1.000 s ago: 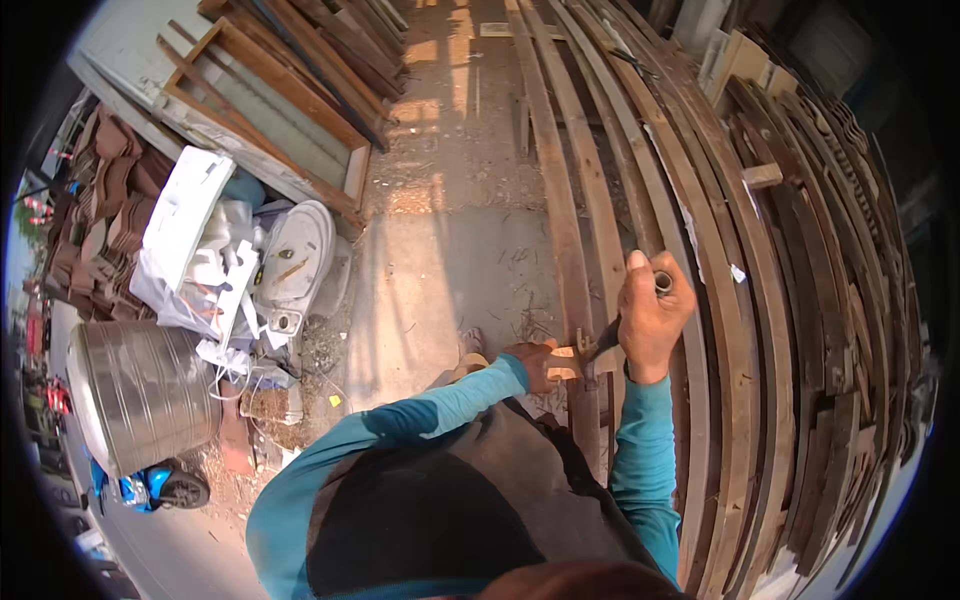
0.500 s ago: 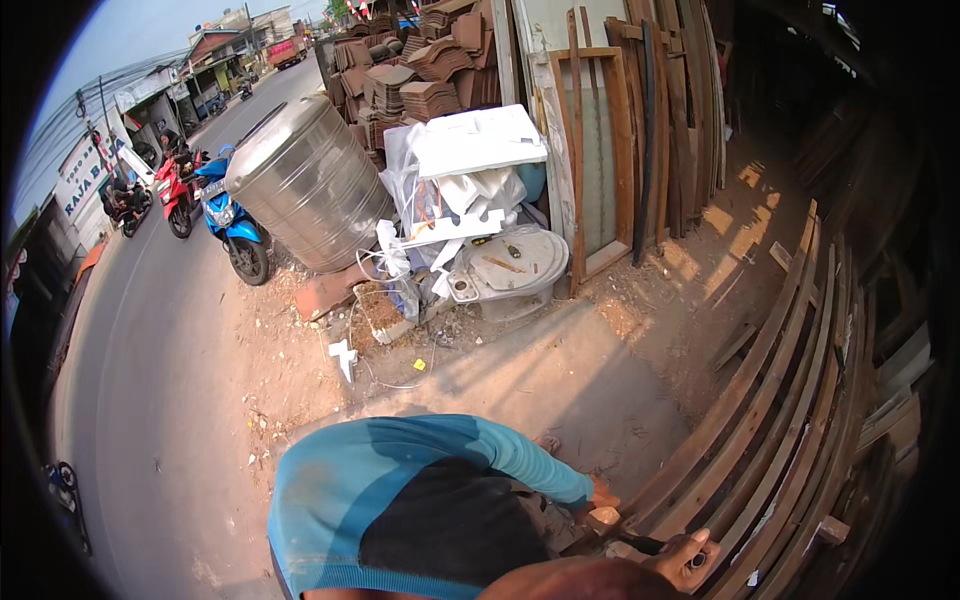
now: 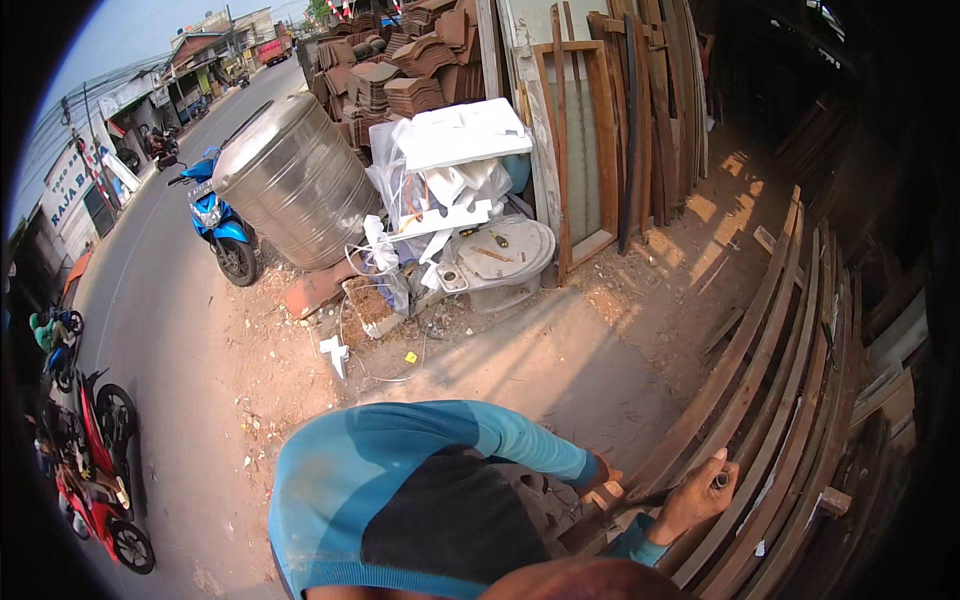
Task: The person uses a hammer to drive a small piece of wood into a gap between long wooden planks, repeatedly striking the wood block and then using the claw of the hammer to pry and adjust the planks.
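1. Right hand (image 3: 695, 500): fingers wrapped round 1 dark-handled tool (image 3: 652, 498).
2. Left hand (image 3: 598, 477): by pale wood (image 3: 603, 496); finger spread and hold, cannot tell.
3. Tool: between hands, beside long planks (image 3: 727, 385).
4. Progress: seemingly mid-work; completed and outstanding portions indistinguishable.

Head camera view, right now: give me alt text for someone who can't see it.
The wearer's right hand grips a dark-handled tool beside long wooden beams, with the left hand close by. Farther off are a toilet, a metal tank and stacked roof tiles; a road with motorbikes runs along the left.
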